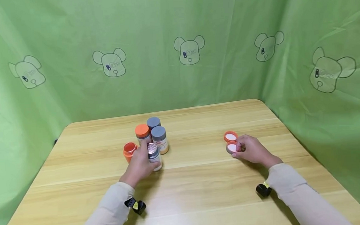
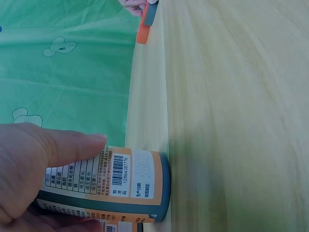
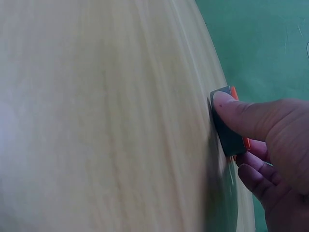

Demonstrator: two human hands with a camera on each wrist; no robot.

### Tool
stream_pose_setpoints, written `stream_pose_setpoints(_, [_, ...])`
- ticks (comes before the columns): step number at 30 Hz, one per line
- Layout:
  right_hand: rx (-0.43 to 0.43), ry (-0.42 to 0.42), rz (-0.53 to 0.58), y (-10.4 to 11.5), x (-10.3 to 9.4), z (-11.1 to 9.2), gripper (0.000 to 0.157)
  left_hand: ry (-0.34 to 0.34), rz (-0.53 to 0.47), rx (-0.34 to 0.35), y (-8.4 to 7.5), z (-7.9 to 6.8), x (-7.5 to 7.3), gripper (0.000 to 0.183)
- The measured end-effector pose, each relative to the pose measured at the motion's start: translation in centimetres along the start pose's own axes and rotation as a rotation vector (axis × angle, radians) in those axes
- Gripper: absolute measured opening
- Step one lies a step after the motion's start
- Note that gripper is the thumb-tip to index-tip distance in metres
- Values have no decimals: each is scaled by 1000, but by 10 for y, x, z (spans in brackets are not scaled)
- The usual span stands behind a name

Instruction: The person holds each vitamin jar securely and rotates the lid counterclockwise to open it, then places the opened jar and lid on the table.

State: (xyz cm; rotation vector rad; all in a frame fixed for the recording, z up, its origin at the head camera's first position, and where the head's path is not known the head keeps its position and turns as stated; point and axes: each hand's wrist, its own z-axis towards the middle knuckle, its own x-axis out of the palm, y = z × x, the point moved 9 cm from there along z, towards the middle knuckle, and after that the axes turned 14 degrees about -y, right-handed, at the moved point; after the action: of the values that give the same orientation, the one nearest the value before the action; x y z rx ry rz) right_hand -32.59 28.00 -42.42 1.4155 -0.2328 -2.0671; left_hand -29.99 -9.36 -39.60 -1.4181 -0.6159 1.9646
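My left hand (image 1: 139, 165) grips a jar with a silvery foil-like top (image 1: 152, 148), thumb on the near side; the left wrist view shows its printed label (image 2: 126, 176) and grey base. Just left of that hand stands an uncapped orange jar (image 1: 129, 148). At the right, my right hand (image 1: 252, 148) pinches an upturned grey lid (image 3: 228, 130) with a white liner and an orange inner rim. Right behind it lies an upturned orange lid (image 1: 230, 133), white inside.
Close behind the left hand stand an orange-capped jar (image 1: 142, 130) and two grey-capped jars, one in front (image 1: 159, 134) and one farther back (image 1: 153, 121). Green curtains (image 1: 153, 86) surround the wooden table (image 1: 196, 180) at the back and sides.
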Motion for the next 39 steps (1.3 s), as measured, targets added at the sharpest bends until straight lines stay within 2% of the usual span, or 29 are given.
stream_pose_setpoints(7, [8, -2, -7, -3, 1, 3, 30, -18, -7, 7, 1, 3, -4, 85])
stream_pose_setpoints(15, [80, 35, 17, -9, 6, -3, 29, 1, 15, -59, 9, 0, -4, 85])
stream_pose_setpoints(21, [80, 12, 16, -10, 5, -5, 28, -20, 42, -49, 12, 0, -7, 84])
stream_pose_setpoints(29, [84, -10, -1, -13, 2, -1, 29, -64, 77, -72, 17, 7, -12, 85])
stream_pose_setpoints(39, [90, -42, -22, -10, -2, 4, 33, -56, 26, -100, 14, 10, -14, 92])
